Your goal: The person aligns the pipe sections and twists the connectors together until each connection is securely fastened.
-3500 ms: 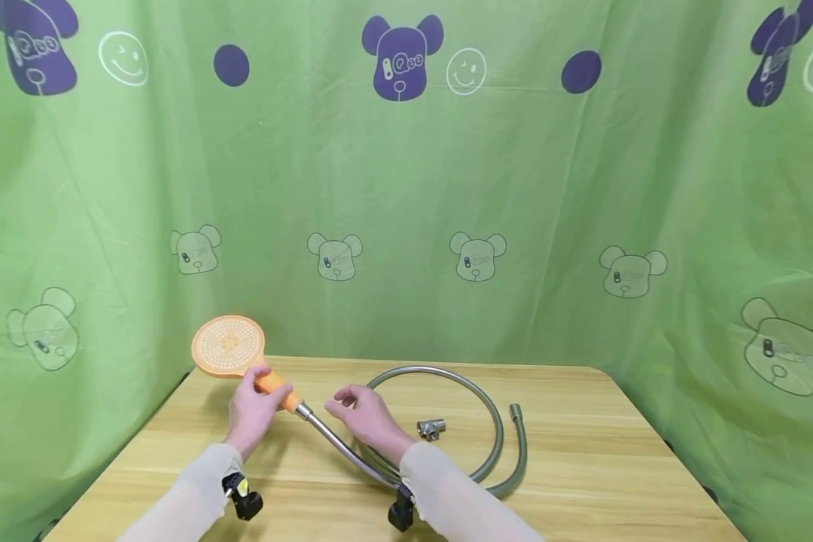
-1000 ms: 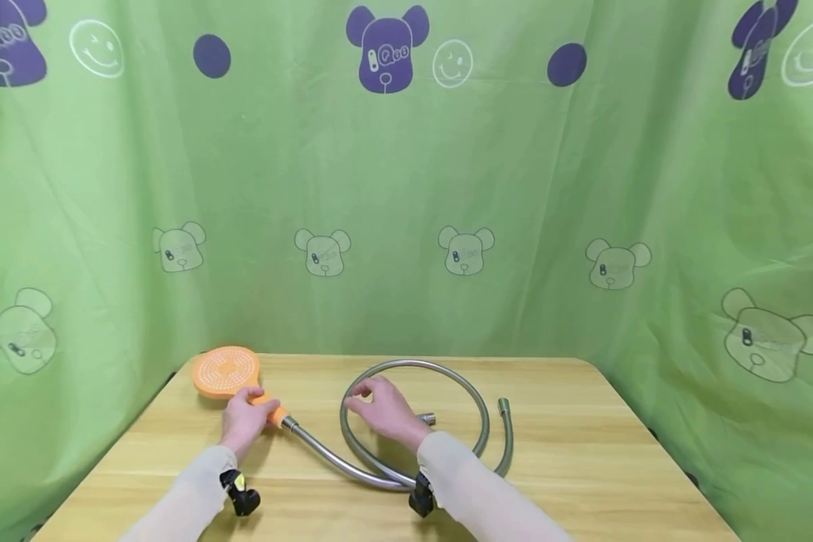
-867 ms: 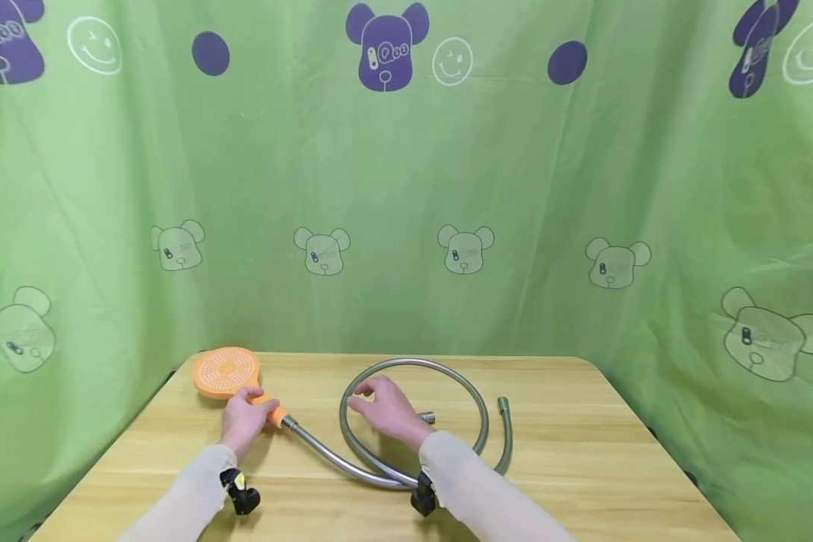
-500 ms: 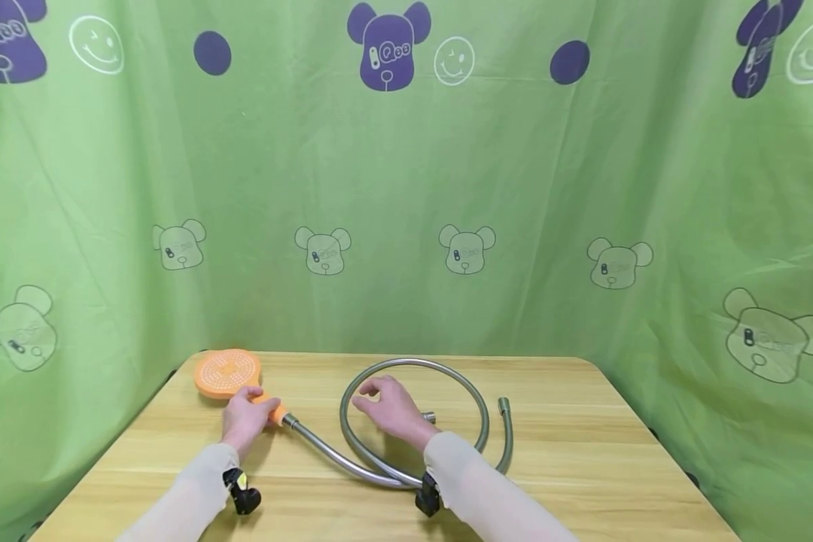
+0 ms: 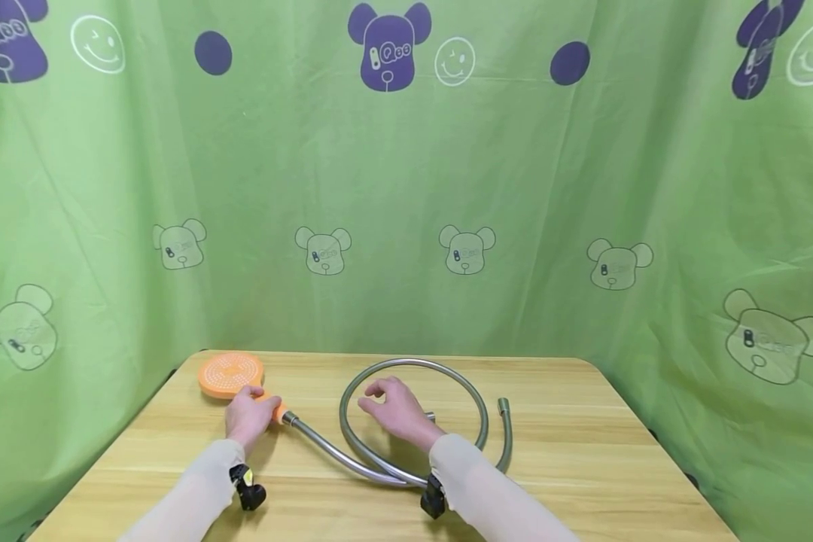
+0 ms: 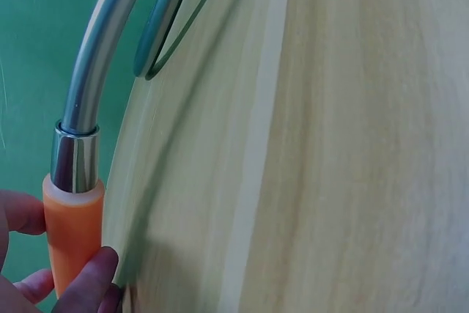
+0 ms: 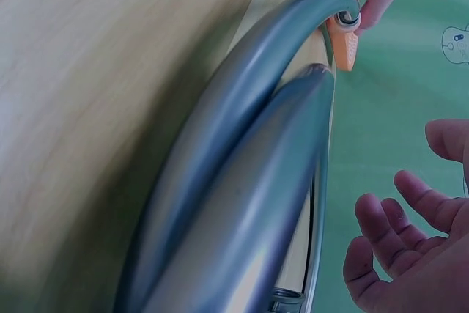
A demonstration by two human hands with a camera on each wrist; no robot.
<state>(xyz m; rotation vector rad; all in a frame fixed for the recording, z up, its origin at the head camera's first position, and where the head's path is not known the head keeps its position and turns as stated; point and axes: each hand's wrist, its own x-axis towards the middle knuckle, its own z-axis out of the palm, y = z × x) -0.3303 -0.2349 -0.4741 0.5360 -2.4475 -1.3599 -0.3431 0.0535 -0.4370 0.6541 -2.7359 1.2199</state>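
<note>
My left hand [image 5: 249, 418] pinches the handle of an orange shower head [image 5: 230, 374] at the table's back left, its spray face turned up. In the left wrist view, thumb and fingers sit on either side of the orange handle [image 6: 73, 236], just below the metal collar [image 6: 74, 159] of the hose. A grey metal shower hose [image 5: 335, 453] runs from the handle and loops in the middle. Over that loop hangs my right hand [image 5: 398, 410], fingers loosely curved around nothing in the right wrist view. A small metal fitting [image 5: 430, 417] is mostly hidden behind it.
The hose's free end [image 5: 503, 405] points toward the back, right of the loop. Everything lies on a wooden table [image 5: 583, 467] with a green patterned curtain [image 5: 406, 316] around its back and sides. A black wrist camera [image 5: 249, 489] hangs under the left sleeve.
The shower head has come down toward the table and tilted flatter, still in my left hand. My right hand has drifted right, away from the handle and over the loop, hiding most of the fitting.
</note>
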